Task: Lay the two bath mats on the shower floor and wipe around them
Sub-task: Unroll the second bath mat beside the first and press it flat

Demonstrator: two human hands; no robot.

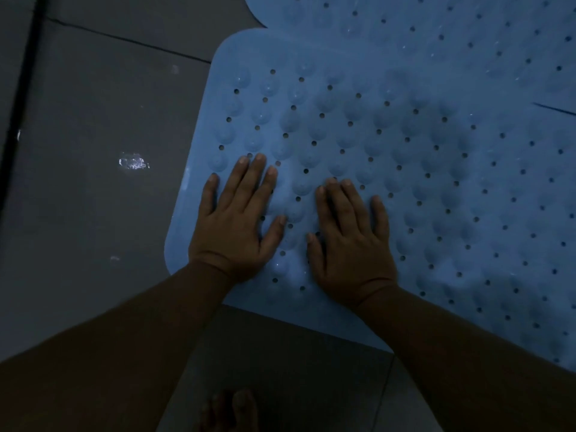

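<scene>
Two bare hands lie flat, palms down, on a light blue rubber bath mat with rows of round bumps and small drain holes (pixel 389 157), which fills the centre and right of the frame on the dark grey tiled shower floor (pixel 93 104). The left hand (pixel 237 219) rests near the mat's lower left rounded corner, its fingers (pixel 246 179) spread wide and holding nothing. The right hand (pixel 349 241) lies just beside it toward the centre, fingers closer together but also stretched out flat, gripping nothing. A second light blue bath mat of the same pattern (pixel 436 23) lies at the top right of the frame, its edge meeting the first mat's upper edge. A small shiny wet patch (pixel 134 162) glints on the floor at middle left. Bare toes (pixel 230 410) show at the bottom edge.
</scene>
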